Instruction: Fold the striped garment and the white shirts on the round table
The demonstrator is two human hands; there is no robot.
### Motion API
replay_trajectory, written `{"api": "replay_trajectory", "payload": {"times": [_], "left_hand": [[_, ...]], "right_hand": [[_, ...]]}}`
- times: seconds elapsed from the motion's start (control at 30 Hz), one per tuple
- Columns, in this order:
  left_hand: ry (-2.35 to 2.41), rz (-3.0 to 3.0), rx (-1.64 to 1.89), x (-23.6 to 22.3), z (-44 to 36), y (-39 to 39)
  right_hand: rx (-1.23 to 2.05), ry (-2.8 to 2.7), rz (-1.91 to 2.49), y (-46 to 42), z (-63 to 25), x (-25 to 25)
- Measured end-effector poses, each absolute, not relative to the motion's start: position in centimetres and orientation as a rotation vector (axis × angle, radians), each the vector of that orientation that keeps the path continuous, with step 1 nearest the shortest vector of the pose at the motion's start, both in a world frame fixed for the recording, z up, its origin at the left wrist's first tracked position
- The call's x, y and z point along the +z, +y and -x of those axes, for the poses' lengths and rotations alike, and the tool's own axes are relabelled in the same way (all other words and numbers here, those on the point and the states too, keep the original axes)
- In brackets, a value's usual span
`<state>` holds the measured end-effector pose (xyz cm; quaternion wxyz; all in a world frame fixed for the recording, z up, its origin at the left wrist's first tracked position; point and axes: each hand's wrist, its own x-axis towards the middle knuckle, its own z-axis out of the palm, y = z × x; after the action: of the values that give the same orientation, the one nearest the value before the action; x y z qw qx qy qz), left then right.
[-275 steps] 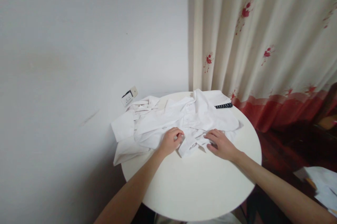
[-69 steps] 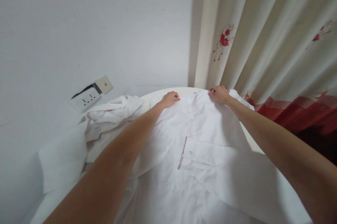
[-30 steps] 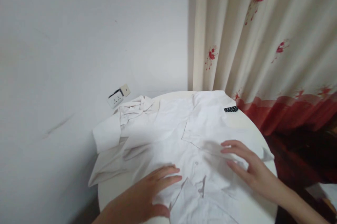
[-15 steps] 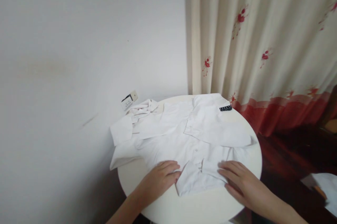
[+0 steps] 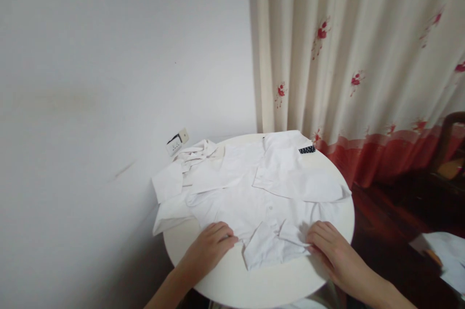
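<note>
At left, the wall (image 5: 119,52) carries a socket (image 5: 176,145). At lower center-left, the left hand (image 5: 210,247) is at the near edge of the shirt (image 5: 241,209), fingers bent; a pinch cannot be confirmed. The shirt lies rumpled on the desk (image 5: 265,285), frame center. At lower center-right, the right hand (image 5: 331,247) contacts the shirt, fingers together; grip cannot be confirmed. Upper right: curtain (image 5: 366,47).

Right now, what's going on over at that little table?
Someone is handling a white shirt laid out on a round table. The left hand and right hand are at either side of its near end. One sleeve lies across the shirt, and more white cloth sticks out past the table's left edge.
</note>
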<state>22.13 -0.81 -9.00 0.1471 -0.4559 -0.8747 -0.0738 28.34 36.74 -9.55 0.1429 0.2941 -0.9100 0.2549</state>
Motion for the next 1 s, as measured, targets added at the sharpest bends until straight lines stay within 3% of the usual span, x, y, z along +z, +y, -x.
{"api": "replay_trajectory", "payload": {"times": [0.6, 1.0], "left_hand": [[-2.697, 1.349, -0.394, -5.7, -24.9, -4.4], [-2.531, 1.215, -0.270, -6.9, -23.6, -6.2]], "right_hand": [[0.895, -2.778, -1.094, 39.1, -30.0, -6.3], [0.643, -2.660, -0.929, 42.3, -28.0, -11.5]]}}
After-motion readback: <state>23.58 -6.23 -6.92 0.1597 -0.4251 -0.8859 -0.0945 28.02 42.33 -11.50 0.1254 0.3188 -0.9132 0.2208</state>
